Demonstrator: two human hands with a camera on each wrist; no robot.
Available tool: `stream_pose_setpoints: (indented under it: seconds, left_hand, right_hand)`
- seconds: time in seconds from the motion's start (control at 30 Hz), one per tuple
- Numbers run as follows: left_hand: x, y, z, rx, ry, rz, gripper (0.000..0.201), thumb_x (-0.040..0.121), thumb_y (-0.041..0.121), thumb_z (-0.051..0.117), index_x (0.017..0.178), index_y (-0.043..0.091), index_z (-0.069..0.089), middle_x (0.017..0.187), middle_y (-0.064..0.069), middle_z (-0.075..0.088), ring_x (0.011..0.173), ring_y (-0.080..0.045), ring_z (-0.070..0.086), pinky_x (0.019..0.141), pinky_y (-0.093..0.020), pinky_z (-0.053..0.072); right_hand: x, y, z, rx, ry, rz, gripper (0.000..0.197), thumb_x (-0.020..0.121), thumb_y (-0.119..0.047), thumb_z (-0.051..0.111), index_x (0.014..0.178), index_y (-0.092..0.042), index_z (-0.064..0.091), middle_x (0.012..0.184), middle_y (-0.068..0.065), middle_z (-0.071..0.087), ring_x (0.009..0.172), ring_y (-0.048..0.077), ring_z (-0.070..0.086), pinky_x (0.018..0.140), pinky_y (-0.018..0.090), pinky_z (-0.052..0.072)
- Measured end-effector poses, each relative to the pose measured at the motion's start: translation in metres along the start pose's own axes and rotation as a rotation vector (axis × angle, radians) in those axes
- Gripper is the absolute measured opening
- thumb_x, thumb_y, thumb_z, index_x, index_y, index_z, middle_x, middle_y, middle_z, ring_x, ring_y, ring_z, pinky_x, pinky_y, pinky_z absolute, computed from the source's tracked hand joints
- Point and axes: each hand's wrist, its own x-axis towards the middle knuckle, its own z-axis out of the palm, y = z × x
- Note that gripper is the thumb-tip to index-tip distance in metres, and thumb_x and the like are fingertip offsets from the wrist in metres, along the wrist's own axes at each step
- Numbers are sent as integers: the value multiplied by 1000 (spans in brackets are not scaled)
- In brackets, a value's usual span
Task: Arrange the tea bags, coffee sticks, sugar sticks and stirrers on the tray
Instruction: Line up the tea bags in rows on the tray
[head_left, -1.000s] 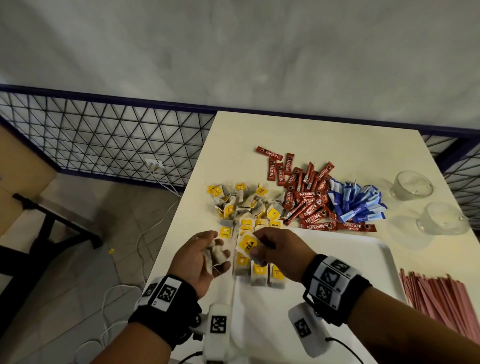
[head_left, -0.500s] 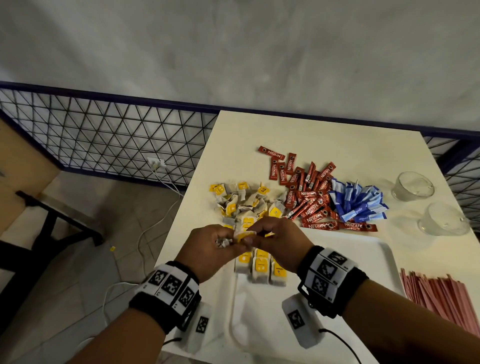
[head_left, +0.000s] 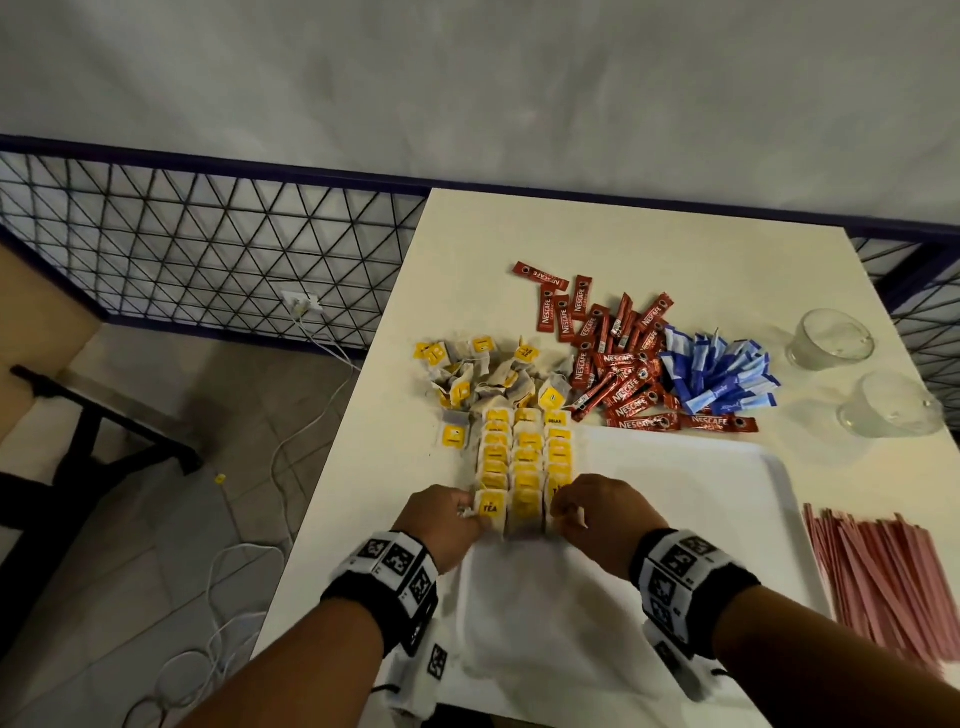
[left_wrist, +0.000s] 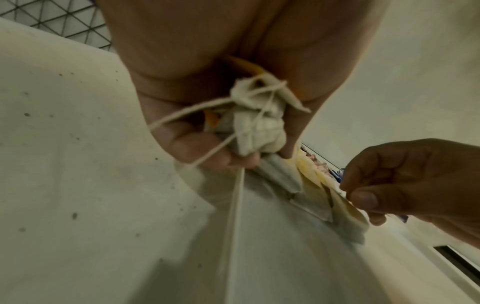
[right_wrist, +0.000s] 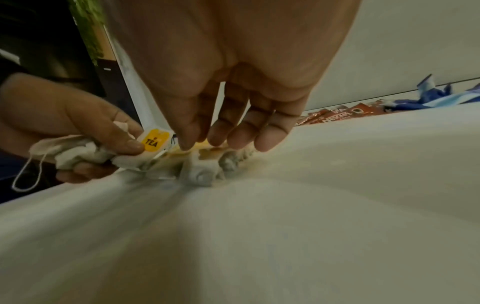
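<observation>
A white tray (head_left: 701, 499) lies on the table. Three columns of yellow-tagged tea bags (head_left: 524, 457) run down its left part. My left hand (head_left: 462, 514) grips a crumpled bunch of tea bags (left_wrist: 257, 127) with loose strings. Its thumb presses the TEA-tagged bag (right_wrist: 154, 139) at the near end of the left column. My right hand (head_left: 561, 512) rests its fingertips (right_wrist: 267, 142) on the near end of the right column and holds nothing. Loose tea bags (head_left: 483, 379), red coffee sticks (head_left: 618, 374) and blue sugar sticks (head_left: 719, 374) lie heaped behind the tray. Pink stirrers (head_left: 893, 577) lie to its right.
Two clear glasses (head_left: 831, 338) (head_left: 891, 405) stand at the table's right side. The table's left edge (head_left: 332, 478) runs close beside the tea bag columns, with floor and cables below. A mesh fence and a wall lie behind the table.
The right hand has put the TEA-tagged bag down at the near end of the left column and moved to the right column. The left hand came down beside the columns, keeping its bunch.
</observation>
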Motion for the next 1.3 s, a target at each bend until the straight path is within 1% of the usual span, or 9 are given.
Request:
stream_pose_setpoints:
  seconds: [0.07,0.27,0.43,0.8,0.87,1.0,1.1,1.2,1.3]
  left_hand:
    - [3,1,5,56,24,-9,27,84,37,68,104,20,74,104,-4,73,101,-21,64,80,-24,48]
    - [7,2,12,246,96,-45,31,84,41,65,106,19,68,110,-4,69,105,-25,61,84,-28,49]
    - [5,-2,14,232,171,-87,23,83,43,64,80,23,52,100,-4,68,94,-28,62,72,-27,45]
    - [-4,0,14,272,175,29,14,87,36,58,98,28,61,103,2,68,98,-23,61,83,-33,51]
    - [-7,4,11,259,176,49,10,86,36,60,92,29,64,100,3,69,96,-21,62,81,-31,51]
    - [-9,11,-7,-101,217,-13,24,78,39,74,71,20,62,76,-3,68,70,-21,61,64,-28,50]
    - [-17,25,-23,-854,16,-225,39,75,48,74,66,14,58,58,-6,58,47,-21,53,57,-36,52]
    - [-21,33,-38,-1339,-206,-349,49,85,59,53,69,14,59,59,-6,61,48,-21,60,55,-33,52]
    - [-17,30,-46,-1500,-282,-302,59,83,68,46,87,11,60,79,-12,66,64,-27,64,61,-38,56]
  right_hand:
    - [-3,4,6,7,11,-11,22,87,-23,55,104,-24,68,104,-1,59,92,20,58,77,23,40]
    - [-4,10,23,76,66,-16,17,85,-21,59,98,-24,70,99,0,58,88,22,59,77,25,45]
    - [-6,12,27,81,80,-26,18,83,-18,59,96,-21,70,99,1,57,85,24,59,74,24,44]
    - [-8,16,30,74,166,-77,22,82,-13,65,101,-17,74,107,6,61,91,28,62,77,19,39]
    - [-8,15,28,53,141,-80,23,84,-17,64,105,-19,73,110,4,60,95,25,61,80,19,39]
    - [-7,-1,10,105,253,-159,18,81,-21,69,98,-20,73,100,1,62,84,20,61,76,23,46]
    - [-2,-26,-12,186,306,-229,16,85,-23,68,100,-21,72,94,-6,59,65,1,50,67,12,40]
    - [3,-52,-30,225,335,-324,17,84,-23,69,101,-22,72,89,-10,61,60,-2,48,63,2,36]
    - [3,-73,-36,233,338,-395,21,82,-26,68,102,-23,71,91,-9,64,64,-1,50,65,7,40]
